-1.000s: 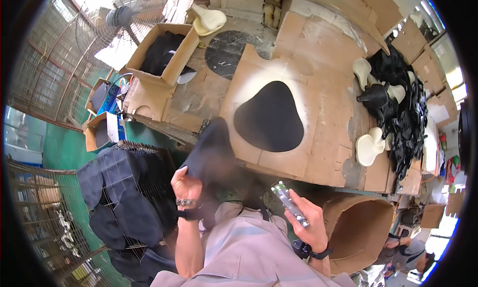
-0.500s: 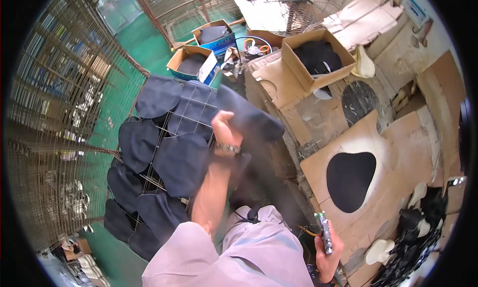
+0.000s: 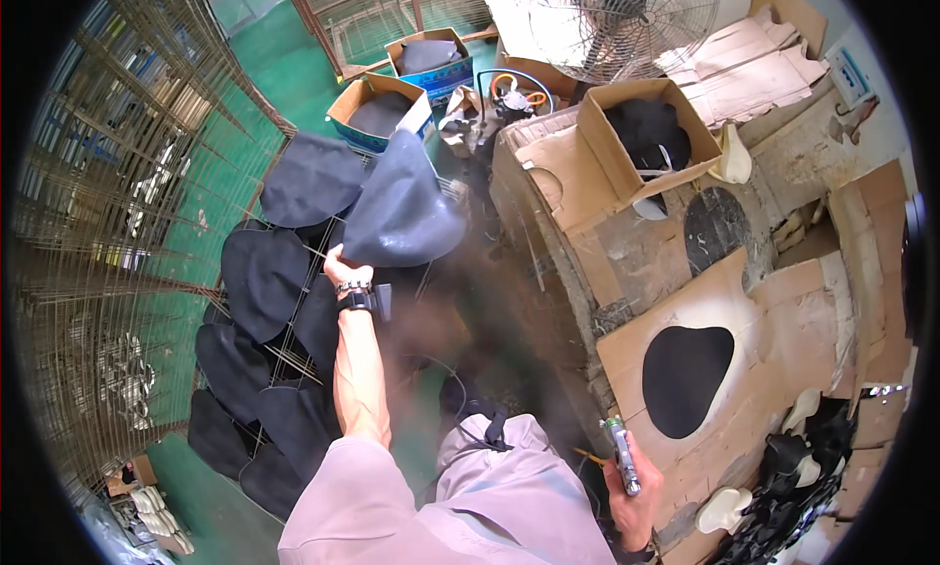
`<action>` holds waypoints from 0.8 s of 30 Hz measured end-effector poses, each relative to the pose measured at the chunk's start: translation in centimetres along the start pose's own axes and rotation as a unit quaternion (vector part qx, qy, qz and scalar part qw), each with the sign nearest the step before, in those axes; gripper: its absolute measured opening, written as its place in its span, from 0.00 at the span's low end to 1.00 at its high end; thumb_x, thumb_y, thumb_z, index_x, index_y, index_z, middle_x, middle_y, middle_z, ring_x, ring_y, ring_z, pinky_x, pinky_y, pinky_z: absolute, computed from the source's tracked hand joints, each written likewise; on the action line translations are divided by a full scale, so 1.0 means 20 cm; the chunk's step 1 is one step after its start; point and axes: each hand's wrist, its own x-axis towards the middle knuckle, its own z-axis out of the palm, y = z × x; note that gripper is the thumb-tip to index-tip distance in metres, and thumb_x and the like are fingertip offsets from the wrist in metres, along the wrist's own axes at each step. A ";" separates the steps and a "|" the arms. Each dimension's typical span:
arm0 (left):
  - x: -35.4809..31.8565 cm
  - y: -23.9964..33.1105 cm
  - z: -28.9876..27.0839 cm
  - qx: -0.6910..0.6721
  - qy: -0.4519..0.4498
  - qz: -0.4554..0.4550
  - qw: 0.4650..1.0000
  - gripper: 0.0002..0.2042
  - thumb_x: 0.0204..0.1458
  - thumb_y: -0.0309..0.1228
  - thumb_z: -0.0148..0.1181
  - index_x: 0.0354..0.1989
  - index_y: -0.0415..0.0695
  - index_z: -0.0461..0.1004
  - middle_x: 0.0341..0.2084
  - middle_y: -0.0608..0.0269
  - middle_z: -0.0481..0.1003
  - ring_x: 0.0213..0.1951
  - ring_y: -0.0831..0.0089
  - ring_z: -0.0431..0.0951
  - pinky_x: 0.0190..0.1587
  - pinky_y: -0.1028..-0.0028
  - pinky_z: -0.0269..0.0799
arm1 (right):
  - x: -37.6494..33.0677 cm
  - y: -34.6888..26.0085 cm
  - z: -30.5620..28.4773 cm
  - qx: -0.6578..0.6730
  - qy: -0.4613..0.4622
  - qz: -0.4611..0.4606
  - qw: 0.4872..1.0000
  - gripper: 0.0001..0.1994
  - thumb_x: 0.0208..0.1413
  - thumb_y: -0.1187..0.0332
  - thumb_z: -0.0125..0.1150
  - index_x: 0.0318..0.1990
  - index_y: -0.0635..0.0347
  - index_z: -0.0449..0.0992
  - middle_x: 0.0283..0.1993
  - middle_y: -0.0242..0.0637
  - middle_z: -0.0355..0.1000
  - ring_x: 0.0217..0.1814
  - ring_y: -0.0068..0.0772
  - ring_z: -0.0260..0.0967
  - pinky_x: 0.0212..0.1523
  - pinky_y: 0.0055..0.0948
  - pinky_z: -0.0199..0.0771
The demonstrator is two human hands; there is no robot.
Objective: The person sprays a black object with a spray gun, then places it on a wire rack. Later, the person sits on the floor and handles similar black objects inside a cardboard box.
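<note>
My left hand (image 3: 347, 269) grips the lower edge of a dark, rounded sheet piece (image 3: 403, 208) and holds it up over a wire rack (image 3: 293, 348). The face turned to me has a wet-looking sheen. More dark pieces of similar shape (image 3: 264, 281) lie spread on the rack beside and below that hand. At the lower right, my right hand (image 3: 634, 494) is closed around a small metal spray gun (image 3: 623, 457). Another dark rounded piece (image 3: 687, 381) lies flat on a cardboard sheet (image 3: 774, 315), with a whitish patch around its edge.
On the bench, an open carton (image 3: 705, 149) holds dark pieces. Two blue-sided boxes (image 3: 423, 115) with similar pieces stand beyond the rack. A fan (image 3: 627, 22) is at the back. Tall wire shelving (image 3: 108, 271) lines the left. Dark scraps (image 3: 798, 477) and pale pads (image 3: 723, 511) lie lower right.
My left hand has moved left with the sheet piece, which has swung over the rack and now shows a broad shiny face. My right hand still holds the spray gun.
</note>
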 end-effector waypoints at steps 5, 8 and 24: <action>0.20 0.04 -0.30 0.023 0.082 0.010 0.996 0.16 0.58 0.37 0.57 0.50 0.40 0.74 0.49 0.58 0.77 0.53 0.56 0.75 0.55 0.48 0.68 | 0.07 0.02 0.04 -0.004 -0.010 -0.033 0.999 0.24 0.50 0.77 0.62 0.57 0.71 0.73 0.31 0.45 0.72 0.32 0.31 0.69 0.37 0.30 0.70; 0.20 0.06 -0.33 0.139 0.168 0.115 0.969 0.17 0.57 0.34 0.62 0.54 0.44 0.72 0.43 0.60 0.76 0.44 0.62 0.77 0.48 0.50 0.74 | 0.08 -0.03 0.06 -0.002 -0.021 -0.026 0.999 0.24 0.50 0.78 0.62 0.57 0.71 0.72 0.30 0.44 0.71 0.32 0.31 0.68 0.37 0.29 0.70; -0.08 0.39 -0.09 0.502 0.113 0.370 0.773 0.25 0.50 0.40 0.66 0.54 0.38 0.73 0.40 0.52 0.80 0.42 0.63 0.80 0.48 0.66 0.74 | 0.15 -0.28 0.08 -0.052 -0.163 -0.015 0.985 0.24 0.56 0.75 0.57 0.62 0.62 0.71 0.52 0.53 0.76 0.51 0.44 0.75 0.51 0.36 0.72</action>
